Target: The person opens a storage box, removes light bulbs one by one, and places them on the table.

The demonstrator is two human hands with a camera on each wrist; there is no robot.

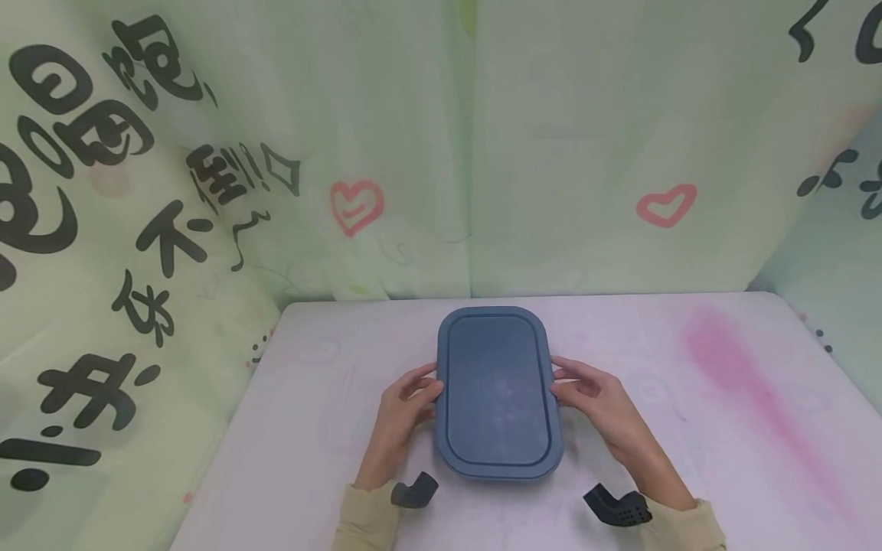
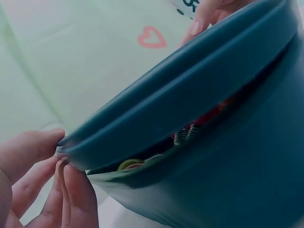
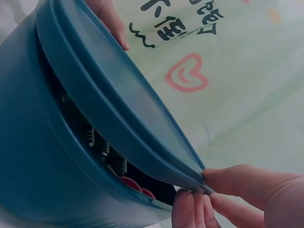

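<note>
A blue-grey lid (image 1: 499,390) covers a deep box of the same colour in the middle of the table. In the wrist views a gap runs between the lid and the box wall (image 2: 237,171). Metal springs (image 3: 105,144), a round red item (image 3: 130,183) and a green-rimmed round item (image 2: 129,165) show through it. My left hand (image 1: 406,405) pinches the lid's left edge between thumb and fingers. On the opposite edge, my right hand (image 1: 598,398) pinches the lid the same way. The rest of the box's contents is hidden under the lid.
The box stands on a whitish table (image 1: 331,459) with a pink stain (image 1: 747,367) at the right. Behind it hangs a pale green curtain (image 1: 551,153) with hearts and black characters. A black wrist strap (image 1: 616,509) sits at each sleeve.
</note>
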